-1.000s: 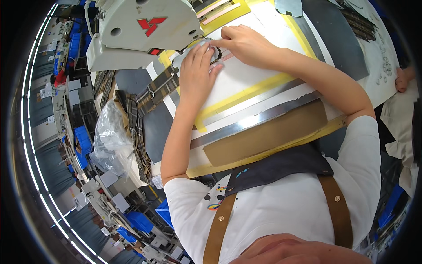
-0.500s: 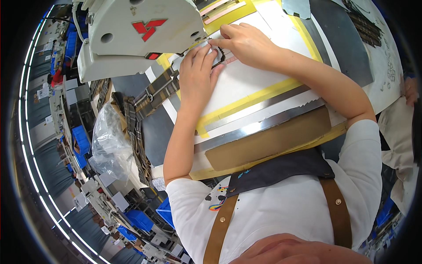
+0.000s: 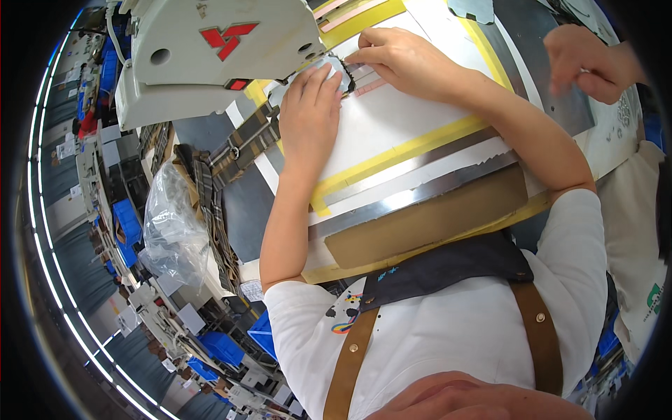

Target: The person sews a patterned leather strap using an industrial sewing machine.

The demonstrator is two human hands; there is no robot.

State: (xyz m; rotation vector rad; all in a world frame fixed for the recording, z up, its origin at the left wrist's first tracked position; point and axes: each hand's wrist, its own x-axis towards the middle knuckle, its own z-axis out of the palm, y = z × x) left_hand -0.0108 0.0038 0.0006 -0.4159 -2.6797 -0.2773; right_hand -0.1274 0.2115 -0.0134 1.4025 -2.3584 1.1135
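Observation:
My left hand (image 3: 308, 119) lies with its fingers stretched over a small pale grey piece with a dark, jagged edge (image 3: 335, 66) under the machine head (image 3: 210, 80). My right hand (image 3: 402, 66) is just right of that piece, fingers bent and pinched near its upper edge; what they hold is hidden. Beneath both hands is a white work board (image 3: 406, 133) with yellow tape borders (image 3: 392, 154). A plaid strap with a metal ring (image 3: 248, 136) runs from the lower left up to the piece.
A clear plastic bag (image 3: 175, 224) and more plaid fabric (image 3: 217, 224) lie left. A metal ruler strip (image 3: 413, 192) crosses the near side. Another person's hand (image 3: 588, 66) reaches over the table's right side; a grey piece (image 3: 472, 8) lies at the far edge.
My right hand has shifted slightly up and right, off my left fingertips. Another person's hand has come in at the upper right. The machine appears slightly further left in view.

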